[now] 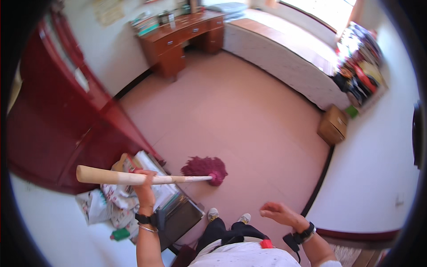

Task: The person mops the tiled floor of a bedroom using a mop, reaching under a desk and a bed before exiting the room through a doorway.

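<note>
My left hand (144,187) is wrapped round the pale wooden handle of a mop (167,179). The handle slants across on the left, its thick end near me. At its far end, the mop's dark magenta shaggy head (202,167) rests on the pinkish floor (235,115), ahead of my feet. Apart from the mop, my right hand (282,214) hovers at the right with loosely stretched fingers and nothing in it. Both wrists carry dark straps.
A cabinet (173,218) with bags and papers stands close on my left, beside a dark red wardrobe (58,120). Further off are a wooden desk (169,42) and a bed (275,51). A cardboard box (332,124) sits by the right wall, below piled clothes (362,66).
</note>
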A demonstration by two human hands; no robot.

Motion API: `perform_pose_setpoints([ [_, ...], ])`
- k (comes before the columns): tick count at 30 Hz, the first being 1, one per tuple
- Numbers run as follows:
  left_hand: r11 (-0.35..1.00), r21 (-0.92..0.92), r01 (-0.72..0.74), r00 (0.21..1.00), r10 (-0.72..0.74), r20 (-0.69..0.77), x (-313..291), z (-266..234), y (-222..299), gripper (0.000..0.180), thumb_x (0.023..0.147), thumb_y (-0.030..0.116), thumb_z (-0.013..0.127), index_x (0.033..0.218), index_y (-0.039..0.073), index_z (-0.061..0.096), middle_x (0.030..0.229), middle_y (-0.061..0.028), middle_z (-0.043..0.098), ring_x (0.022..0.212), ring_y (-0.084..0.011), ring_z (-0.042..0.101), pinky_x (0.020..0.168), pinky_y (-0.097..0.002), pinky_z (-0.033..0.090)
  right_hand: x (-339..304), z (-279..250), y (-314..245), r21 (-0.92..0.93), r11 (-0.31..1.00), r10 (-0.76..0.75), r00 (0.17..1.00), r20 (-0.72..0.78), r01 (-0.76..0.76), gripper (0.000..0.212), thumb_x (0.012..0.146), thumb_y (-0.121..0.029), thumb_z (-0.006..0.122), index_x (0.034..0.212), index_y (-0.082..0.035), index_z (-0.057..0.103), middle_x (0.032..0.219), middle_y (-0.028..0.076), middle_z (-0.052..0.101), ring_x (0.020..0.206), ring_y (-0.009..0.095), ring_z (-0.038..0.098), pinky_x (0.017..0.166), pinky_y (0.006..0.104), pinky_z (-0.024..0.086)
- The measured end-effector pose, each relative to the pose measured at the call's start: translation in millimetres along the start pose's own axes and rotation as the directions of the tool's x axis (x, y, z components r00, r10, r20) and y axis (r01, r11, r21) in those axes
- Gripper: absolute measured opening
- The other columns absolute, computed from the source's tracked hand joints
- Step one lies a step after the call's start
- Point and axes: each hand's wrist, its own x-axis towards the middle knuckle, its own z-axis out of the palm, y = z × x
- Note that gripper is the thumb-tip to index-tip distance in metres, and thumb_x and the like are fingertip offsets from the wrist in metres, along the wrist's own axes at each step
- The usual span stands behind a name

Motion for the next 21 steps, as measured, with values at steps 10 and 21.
perform_pose_setpoints([
  [10,0.916,-0.114,-0.384,0.227,0.214,0.950,-191.2,237.7,-19.1,0.017,0.064,0.011,0.064,0.076,0.006,0.053,0.071,-0.0135,0.055,0.069,-0.0338,0.054,0.061,-0.0398,0.044,-103.8,-43.2,-19.3,0.597,0.509,-0.161,0.750,-0.642,0.620,0.038,0.090,-0.035,0.041,0.095,-0.002,0.056,0.097,0.011,0.057,0.094,0.022,0.054,0.087,0.0382,0.042],
  [21,0.916,0.029,-0.400,-0.326,-0.172,0.930,-339.8,301.7,-79.1,0.022,0.058,0.020,0.063,0.077,0.010,0.059,0.075,-0.0132,0.061,0.076,-0.0322,0.059,0.064,-0.0444,0.046,-268.0,-55.6,95.8,0.354,0.931,0.236,0.883,-0.404,-0.087,0.036,0.083,-0.015,0.053,0.116,-0.001,0.048,0.092,0.011,0.056,0.092,0.021,0.054,0.076,0.0313,0.045],
])
